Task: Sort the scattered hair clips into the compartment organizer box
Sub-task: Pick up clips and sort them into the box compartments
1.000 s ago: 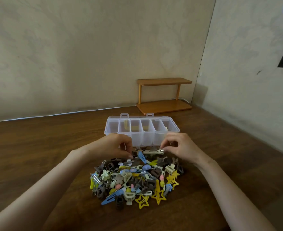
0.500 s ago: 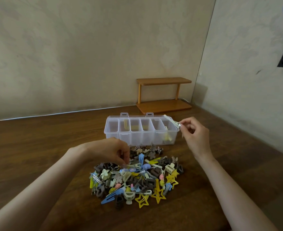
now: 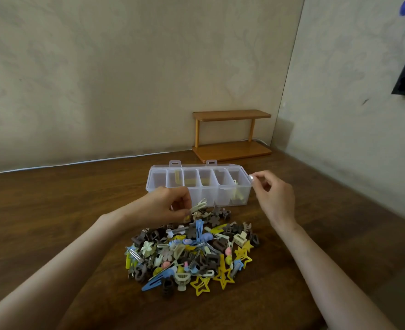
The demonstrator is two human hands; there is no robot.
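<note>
Desk (image 3: 53, 210): dark brown wood, running back to a pale wall along its far edge and another wall on the right.
Organizer box (image 3: 225, 198): clear plastic, lying crosswise at the middle of the desk, nearer the far edge than the near one; its lid is folded open behind, with two latch tabs sticking up.
Compartments: six in one row. A pale yellow clip (image 3: 178, 177) stands in the second from the left. More yellowish pieces show through the middle ones, and several lie in the rightmost one (image 3: 238, 196).
Pile of hair clips (image 3: 192, 253): a loose heap on the near side of the box, reaching almost to its front wall; it mixes brown, blue, yellow, cream and pink pieces.
Star clips (image 3: 200, 285): yellow open stars along the near right rim of the pile.
Blue snap clip (image 3: 156, 281): long and flat, at the near left rim of the pile.
Brown flower clips (image 3: 214, 220): at the far side of the pile, just in front of the box.
Left hand (image 3: 170, 206): over the far left part of the pile, in front of the box's left half, fingers curled, thumb and fingertips pinching a cream clip (image 3: 199, 205) that points up and right.
Right hand (image 3: 275, 196): at the right end of the box, fingers loosely curled, forefinger and thumb tips close together beside the rim of the last compartment; no clip can be made out in it.
Wooden shelf (image 3: 230, 136): small, two tiers, orange-brown, at the far right corner of the desk.
White cable (image 3: 77, 161): along the far edge, against the wall.
</note>
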